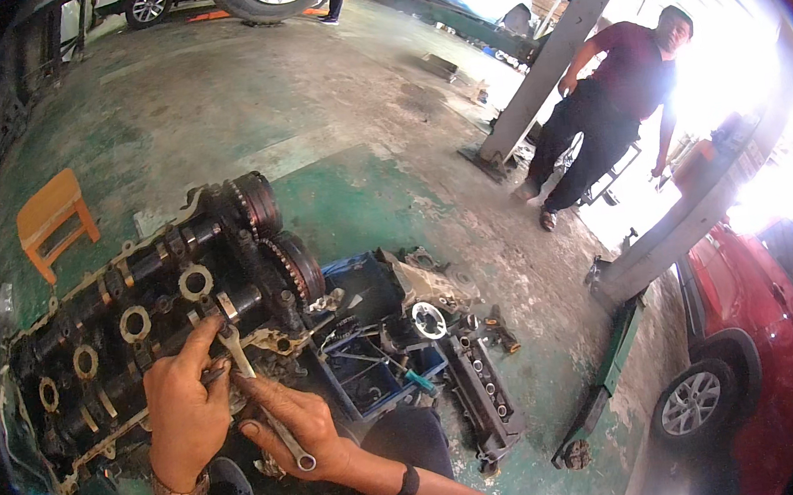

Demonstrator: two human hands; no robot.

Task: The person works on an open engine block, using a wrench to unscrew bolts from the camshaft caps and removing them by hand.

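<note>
A dark engine cylinder head (pixel 150 336) with camshafts lies in front of me on the left. Two chain-wrapped sprockets (pixel 288 269) sit at its far right end. My right hand (pixel 290 415) is closed around a silver combination wrench (pixel 239 353). The ring end points down toward me, and the upper end rests at a bolt position beside the camshaft. My left hand (pixel 186 410) reaches its index finger to that upper end. Its thumb and other fingers are curled together around something dark, too small to make out. A watch (pixel 183 492) is on the left wrist.
Right of the cylinder head stands a blue tool tray (pixel 374 404) with loose tools and a teal-handled screwdriver (pixel 420 380). A black valve cover (pixel 483 398) lies beyond it. An orange stool (pixel 58 223) is at left. A person (pixel 625 78) stands between posts near a red car (pixel 755 306).
</note>
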